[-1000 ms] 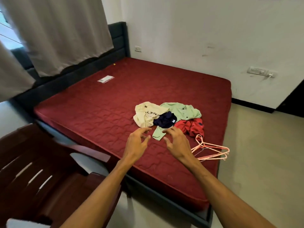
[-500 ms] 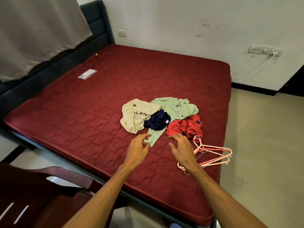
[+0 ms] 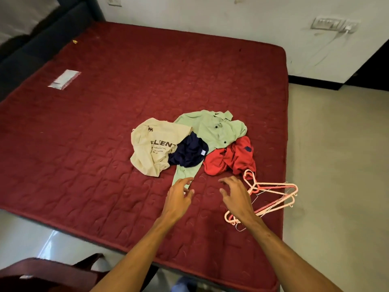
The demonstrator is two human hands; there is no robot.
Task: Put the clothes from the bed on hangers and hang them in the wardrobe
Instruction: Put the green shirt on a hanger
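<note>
Green shirt (image 3: 210,131): sleeve pointing toward me; my left grip (image 3: 179,197) at its cuff, right grip (image 3: 235,197) just beside hangers (image 3: 273,192); both slack-fingered, holding nothing.

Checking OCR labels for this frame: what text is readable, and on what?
"SLIENT" on beige shirt, dark print; left end meets a fold.
Script lines below it: too small to read.
Tag on navy top: too small.
Packet: blurred.
Nothing else legible.
</note>
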